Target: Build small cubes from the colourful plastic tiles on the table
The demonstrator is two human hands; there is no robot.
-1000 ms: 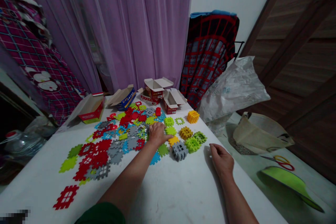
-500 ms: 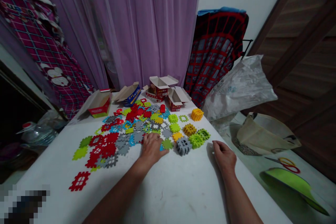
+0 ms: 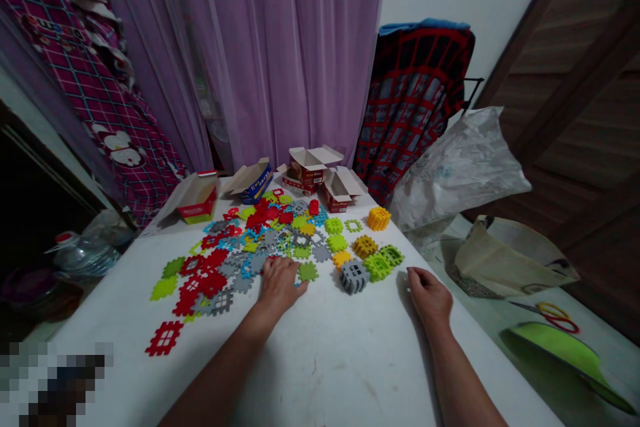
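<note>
My left hand [image 3: 281, 282] lies palm down at the near edge of a heap of flat toothed interlocking plastic pieces. Its thumb is apart from the fingers, whose tips reach over red and grey pieces. An olive-green piece [image 3: 308, 272] lies flat just right of this hand. My right hand [image 3: 431, 297] rests at the table's right side, fingers curled in, with nothing seen in them. Between the hands are stacks of such pieces: grey [image 3: 354, 277], bright green [image 3: 379, 267] and dark yellow [image 3: 365, 247]. A lone red windowed piece [image 3: 164, 338] lies at the near left.
At the table's far side stand opened cardboard boxes: a red-and-green one [image 3: 199, 200], a blue one [image 3: 256, 183] and dark red ones [image 3: 336, 195]. Right of the table are a beige bag [image 3: 515, 257], scissors [image 3: 557, 317] and a white plastic sack [image 3: 460, 163].
My left hand has slid a little to the left, and the olive-green piece beside it has shifted left too. My right hand stays in place. The view has turned slightly.
</note>
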